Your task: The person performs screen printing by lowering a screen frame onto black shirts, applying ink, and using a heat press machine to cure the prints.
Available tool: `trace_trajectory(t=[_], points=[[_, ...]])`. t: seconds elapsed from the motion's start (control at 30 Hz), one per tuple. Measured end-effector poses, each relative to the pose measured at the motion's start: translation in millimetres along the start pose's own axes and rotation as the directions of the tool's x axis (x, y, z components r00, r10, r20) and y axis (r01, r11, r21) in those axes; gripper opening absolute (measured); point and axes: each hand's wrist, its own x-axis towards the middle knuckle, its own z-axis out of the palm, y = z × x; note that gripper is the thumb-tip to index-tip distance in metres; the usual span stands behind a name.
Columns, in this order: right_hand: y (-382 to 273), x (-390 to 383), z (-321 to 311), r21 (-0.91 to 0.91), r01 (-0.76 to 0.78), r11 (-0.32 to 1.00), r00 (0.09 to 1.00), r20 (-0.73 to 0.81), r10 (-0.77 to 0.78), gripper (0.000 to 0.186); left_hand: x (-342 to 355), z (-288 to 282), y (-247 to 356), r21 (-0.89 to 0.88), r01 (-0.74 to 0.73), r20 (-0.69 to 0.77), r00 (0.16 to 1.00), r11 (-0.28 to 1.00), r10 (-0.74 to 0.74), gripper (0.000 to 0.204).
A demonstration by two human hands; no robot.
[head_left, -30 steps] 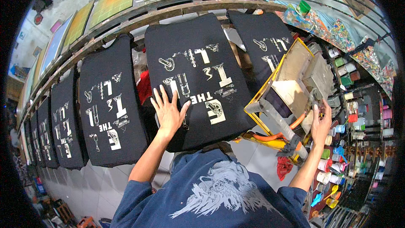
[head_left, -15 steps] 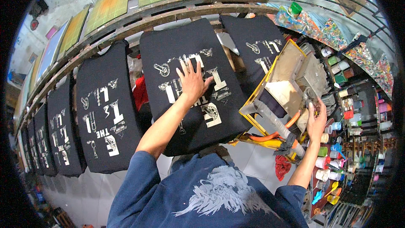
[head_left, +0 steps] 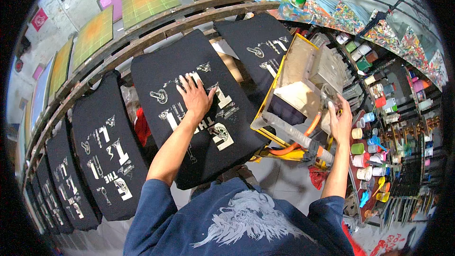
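Head: two hands (head_left: 195, 98) (head_left: 340, 122), one machine (head_left: 295, 96)

Print (head_left: 206, 123) partly hidden under fingers (head_left: 187, 85), navy T-shirt (head_left: 241, 220) cropped

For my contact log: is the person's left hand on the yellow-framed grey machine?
No, the left hand is over the black, white-printed cloth, apart from that machine.

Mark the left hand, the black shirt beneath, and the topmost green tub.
Left hand (head_left: 196, 100), head view: back of the hand.
Black shirt (head_left: 175, 61), head view: fabric above the print.
Green tub (head_left: 299, 0), head view: its side.
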Motion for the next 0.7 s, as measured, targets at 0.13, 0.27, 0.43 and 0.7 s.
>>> trace_trajectory(t=[0.13,0.27,0.43,0.7], points=[[1.6,0.2,0.8,-0.014,0.016,1.000,1.000,-0.005,-0.016,0.046,-4.0,2.9,-2.5,-0.085,-0.008,-0.045,0.999,0.996,0.004,0.090],[3.9,1.1,2.1,-0.017,0.034,0.999,0.999,-0.021,-0.034,0.047,-4.0,-3.5,-1.8,-0.069,-0.016,-0.025,1.000,0.997,0.014,0.089],[4.4,1.1,2.3,-0.019,0.019,1.000,1.000,-0.021,-0.020,0.048,-8.1,-26.6,5.0,0.004,-0.055,0.090,0.995,0.998,0.054,0.084],[-1.2,0.3,2.7,0.015,0.005,1.000,1.000,-0.018,-0.005,0.047,-54.2,-29.8,30.8,-0.148,-0.253,0.051,0.963,0.956,0.263,0.078]])
